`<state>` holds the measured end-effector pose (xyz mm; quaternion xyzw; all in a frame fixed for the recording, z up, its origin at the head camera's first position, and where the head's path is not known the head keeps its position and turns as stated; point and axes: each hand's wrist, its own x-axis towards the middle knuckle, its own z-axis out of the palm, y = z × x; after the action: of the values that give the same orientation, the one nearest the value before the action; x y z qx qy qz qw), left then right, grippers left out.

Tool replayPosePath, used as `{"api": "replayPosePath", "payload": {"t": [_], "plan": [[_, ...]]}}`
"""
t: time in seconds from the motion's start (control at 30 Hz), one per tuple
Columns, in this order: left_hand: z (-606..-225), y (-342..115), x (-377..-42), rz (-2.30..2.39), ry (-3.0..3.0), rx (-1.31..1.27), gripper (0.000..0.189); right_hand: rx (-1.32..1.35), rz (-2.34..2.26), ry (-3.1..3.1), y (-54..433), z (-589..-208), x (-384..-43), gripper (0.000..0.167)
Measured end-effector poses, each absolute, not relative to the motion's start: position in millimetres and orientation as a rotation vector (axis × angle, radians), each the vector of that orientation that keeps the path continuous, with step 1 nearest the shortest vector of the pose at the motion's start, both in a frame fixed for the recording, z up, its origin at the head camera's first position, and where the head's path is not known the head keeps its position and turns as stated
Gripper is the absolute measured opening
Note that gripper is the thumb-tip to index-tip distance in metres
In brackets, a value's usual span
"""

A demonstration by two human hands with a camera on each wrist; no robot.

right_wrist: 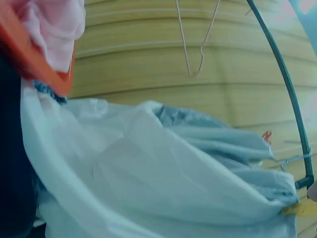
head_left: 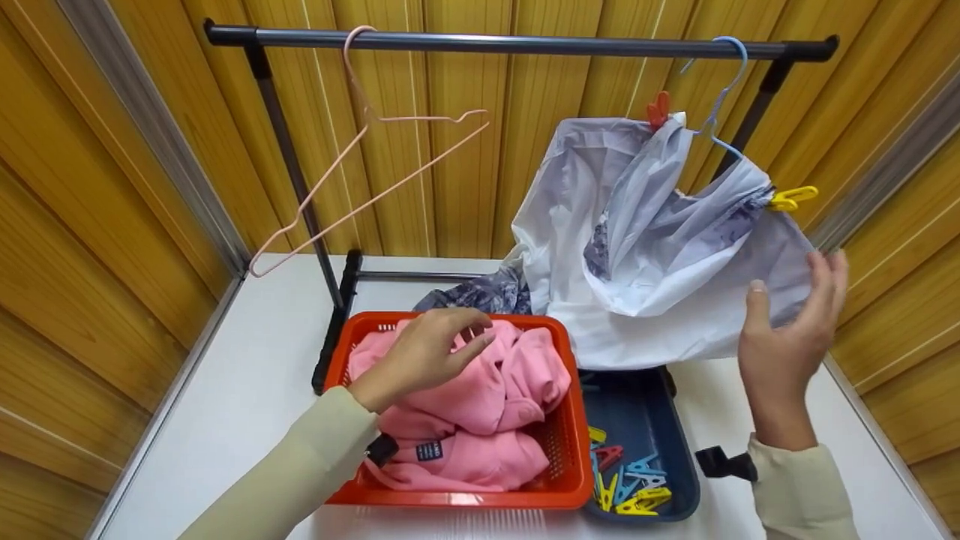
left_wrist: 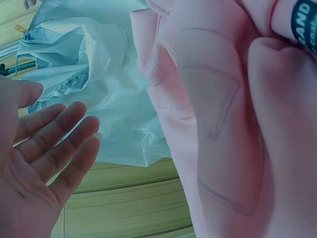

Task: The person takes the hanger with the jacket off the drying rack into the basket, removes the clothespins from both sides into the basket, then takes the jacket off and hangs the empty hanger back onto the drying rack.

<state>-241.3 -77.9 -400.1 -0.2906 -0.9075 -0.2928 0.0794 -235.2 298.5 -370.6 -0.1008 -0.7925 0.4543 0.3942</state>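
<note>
My left hand (head_left: pixel 427 349) hovers over pink clothing (head_left: pixel 476 409) heaped in a red basket (head_left: pixel 577 457); its fingers are loosely bent and hold nothing, as the left wrist view confirms. The right hand (head_left: pixel 787 337) is raised by the right edge of a white-and-grey cloth item (head_left: pixel 555 300), thumb and fingers apart with nothing gripped. That cloth hangs from a blue hanger (head_left: pixel 726 94), fastened with a red clothespin (head_left: pixel 658 110) and a yellow clothespin (head_left: pixel 793 199). Its patterned end (head_left: pixel 480 295) trails behind the basket.
A bare pink hanger (head_left: pixel 375 200) hangs at the left of the dark rack bar (head_left: pixel 525 45). Beside the basket, a dark blue tray (head_left: pixel 684 480) contains several coloured clothespins (head_left: pixel 630 480). Wood-panelled walls (head_left: pixel 90 247) enclose the white tabletop (head_left: pixel 217 420).
</note>
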Motion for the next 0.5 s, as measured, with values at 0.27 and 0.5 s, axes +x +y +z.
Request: {"api": "replayPosePath", "payload": {"t": [0.27,0.5], "plan": [[-397,-67,-231,-0.870,-2.718,-0.847,0.025,-0.440,1.290,-2.036,336,-375,-243,0.059],[-395,-57,-226,-0.897,-2.699,-0.823,0.022,-0.439,1.353,-2.041,344,-381,-246,0.043]]}}
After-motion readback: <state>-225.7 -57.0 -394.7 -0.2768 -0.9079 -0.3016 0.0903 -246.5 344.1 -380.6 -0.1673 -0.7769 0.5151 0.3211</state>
